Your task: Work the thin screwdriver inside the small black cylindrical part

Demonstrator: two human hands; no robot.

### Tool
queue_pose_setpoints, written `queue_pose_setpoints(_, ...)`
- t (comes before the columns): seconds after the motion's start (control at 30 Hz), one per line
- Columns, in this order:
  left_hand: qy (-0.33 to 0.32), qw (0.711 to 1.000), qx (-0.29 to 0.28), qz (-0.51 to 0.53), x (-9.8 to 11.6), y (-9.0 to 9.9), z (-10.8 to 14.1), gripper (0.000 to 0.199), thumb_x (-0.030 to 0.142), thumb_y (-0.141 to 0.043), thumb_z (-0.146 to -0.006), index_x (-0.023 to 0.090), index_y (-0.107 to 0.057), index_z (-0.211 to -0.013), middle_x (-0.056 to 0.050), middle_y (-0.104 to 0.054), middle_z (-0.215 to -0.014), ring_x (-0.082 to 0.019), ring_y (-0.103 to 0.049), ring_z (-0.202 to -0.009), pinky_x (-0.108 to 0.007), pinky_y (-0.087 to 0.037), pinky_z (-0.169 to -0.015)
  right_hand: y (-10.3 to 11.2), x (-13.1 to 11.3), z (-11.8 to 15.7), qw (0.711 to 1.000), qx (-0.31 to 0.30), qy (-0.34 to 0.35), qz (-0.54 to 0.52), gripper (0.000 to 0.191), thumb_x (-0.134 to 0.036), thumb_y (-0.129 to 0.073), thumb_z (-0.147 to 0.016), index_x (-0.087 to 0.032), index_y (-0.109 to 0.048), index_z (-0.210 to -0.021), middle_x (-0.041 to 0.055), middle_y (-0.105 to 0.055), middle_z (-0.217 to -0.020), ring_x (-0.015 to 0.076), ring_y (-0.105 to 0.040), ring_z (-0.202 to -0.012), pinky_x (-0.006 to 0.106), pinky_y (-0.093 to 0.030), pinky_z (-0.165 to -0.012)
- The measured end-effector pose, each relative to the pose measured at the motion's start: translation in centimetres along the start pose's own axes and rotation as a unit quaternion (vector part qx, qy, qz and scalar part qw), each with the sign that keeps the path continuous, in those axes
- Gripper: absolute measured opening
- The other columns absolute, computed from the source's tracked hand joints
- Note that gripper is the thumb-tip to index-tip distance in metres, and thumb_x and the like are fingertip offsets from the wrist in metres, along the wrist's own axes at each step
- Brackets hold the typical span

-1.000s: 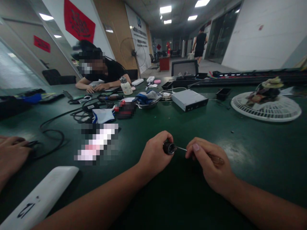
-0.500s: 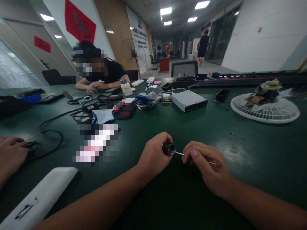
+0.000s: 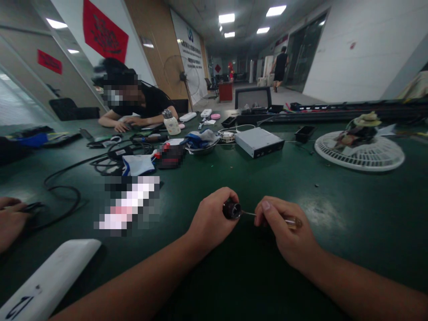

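Near the middle of the green table (image 3: 187, 196), my left hand (image 3: 212, 218) is wrapped round a small dark cylindrical part (image 3: 232, 209), its open round end facing right. My right hand (image 3: 287, 229) grips a screwdriver with an amber, see-through handle (image 3: 293, 223). The thin metal shaft (image 3: 249, 214) points left, and its tip is at the rim of the dark part. Whether the tip touches the rim cannot be made out.
A white fan grille with a motor (image 3: 361, 149) lies at the right. A grey drive box (image 3: 259, 141), a bowl with cloth (image 3: 201, 141) and cables (image 3: 76, 196) lie farther back. Another person's hand (image 3: 13, 220) is at the left, beyond a white case (image 3: 53, 276). A person (image 3: 143, 100) leans on the table.
The screwdriver tip has come out of the dark part's opening to its rim. The camera view has shifted slightly to the right.
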State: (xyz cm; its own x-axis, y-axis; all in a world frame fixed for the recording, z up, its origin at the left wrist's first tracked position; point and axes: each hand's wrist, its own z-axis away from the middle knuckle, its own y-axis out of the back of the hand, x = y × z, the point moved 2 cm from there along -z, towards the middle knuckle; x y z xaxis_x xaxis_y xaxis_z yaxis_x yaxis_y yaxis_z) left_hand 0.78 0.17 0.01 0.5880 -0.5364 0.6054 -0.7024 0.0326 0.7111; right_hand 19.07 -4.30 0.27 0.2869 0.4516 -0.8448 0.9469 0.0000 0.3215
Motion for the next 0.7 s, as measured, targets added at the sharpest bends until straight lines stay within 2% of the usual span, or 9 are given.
queue_pose_setpoints(0.07, 0.005, 1.000, 0.009, -0.004, -0.01, 0.04, -0.04, 0.015, 0.014, -0.069, -0.077, 0.020, -0.060, -0.088, 0.000, -0.067, -0.083, -0.016, -0.063, -0.076, -0.028, -0.046, -0.066, -0.02, 0.00, -0.04, 1.000, 0.004, 0.000, -0.003, 0.040, -0.032, -0.045, -0.103, -0.019, -0.062, -0.070, 0.0005, -0.058, -0.070, 0.0143, -0.055, -0.064, 0.030, -0.040, -0.060)
queue_pose_setpoints(0.17, 0.012, 1.000, 0.021, -0.004, -0.19, 0.03, -0.02, 0.017, 0.013, -0.069, -0.076, 0.020, -0.059, -0.088, 0.001, -0.066, -0.080, -0.015, -0.062, -0.072, -0.027, -0.045, -0.063, -0.13, -0.27, -0.10, 0.999, -0.031, 0.029, -0.025, 0.034, -0.031, -0.046, -0.103, -0.019, -0.066, -0.077, 0.0022, -0.062, -0.078, 0.0151, -0.058, -0.070, 0.030, -0.042, -0.064)
queue_pose_setpoints(0.23, 0.013, 1.000, 0.018, -0.001, -0.31, -0.02, 0.01, 0.017, 0.013, -0.069, -0.076, 0.020, -0.059, -0.088, 0.001, -0.067, -0.080, -0.015, -0.062, -0.071, -0.027, -0.045, -0.062, -0.18, -0.33, -0.13, 0.998, -0.046, 0.035, -0.030, 0.035, -0.031, -0.046, -0.103, -0.019, -0.066, -0.076, 0.0021, -0.063, -0.077, 0.0152, -0.059, -0.070, 0.030, -0.042, -0.065)
queue_pose_setpoints(0.33, 0.014, 1.000, 0.010, 0.004, -0.33, -0.08, 0.02, 0.016, 0.013, -0.070, -0.076, 0.020, -0.060, -0.087, 0.001, -0.067, -0.081, -0.016, -0.064, -0.074, -0.027, -0.046, -0.064, -0.14, -0.09, -0.21, 1.000, -0.026, 0.006, -0.012, 0.040, -0.032, -0.045, -0.103, -0.019, -0.062, -0.070, -0.0001, -0.058, -0.068, 0.0142, -0.055, -0.063, 0.030, -0.040, -0.061)
queue_pose_setpoints(0.43, 0.009, 1.000, 0.006, 0.001, -0.23, -0.07, 0.01, 0.016, 0.013, -0.069, -0.077, 0.020, -0.061, -0.089, 0.000, -0.068, -0.083, -0.016, -0.064, -0.076, -0.028, -0.046, -0.066, -0.01, 0.06, -0.28, 1.000, 0.008, -0.010, -0.001, 0.039, -0.033, -0.046, -0.103, -0.019, -0.063, -0.071, -0.0004, -0.057, -0.068, 0.0142, -0.055, -0.064, 0.029, -0.040, -0.061)
queue_pose_setpoints(0.53, 0.007, 1.000, 0.008, -0.003, -0.17, -0.07, 0.05, 0.019, 0.011, -0.068, -0.075, 0.020, -0.062, -0.090, 0.000, -0.069, -0.084, -0.016, -0.064, -0.075, -0.028, -0.046, -0.066, -0.11, -0.14, -0.29, 0.999, -0.032, 0.008, -0.019, 0.035, -0.033, -0.046, -0.103, -0.019, -0.066, -0.077, 0.0016, -0.063, -0.076, 0.0153, -0.059, -0.070, 0.030, -0.043, -0.065)
queue_pose_setpoints(0.6, 0.005, 1.000, 0.006, -0.005, -0.16, -0.08, 0.08, 0.020, 0.009, -0.068, -0.074, 0.020, -0.061, -0.089, 0.001, -0.069, -0.083, -0.016, -0.064, -0.075, -0.028, -0.046, -0.066, -0.19, -0.25, -0.25, 0.998, -0.056, 0.016, -0.024, 0.037, -0.033, -0.046, -0.103, -0.019, -0.066, -0.075, 0.0016, -0.063, -0.074, 0.0155, -0.059, -0.068, 0.030, -0.042, -0.063)
queue_pose_setpoints(0.7, -0.002, 1.000, 0.004, -0.010, -0.11, -0.09, 0.08, 0.020, 0.009, -0.067, -0.074, 0.021, -0.062, -0.088, 0.000, -0.069, -0.084, -0.017, -0.064, -0.077, -0.028, -0.047, -0.067, -0.13, -0.20, -0.18, 1.000, -0.022, 0.005, -0.003, 0.042, -0.034, -0.044, -0.103, -0.020, -0.061, -0.068, 0.0003, -0.057, -0.066, 0.0152, -0.055, -0.062, 0.030, -0.040, -0.060)
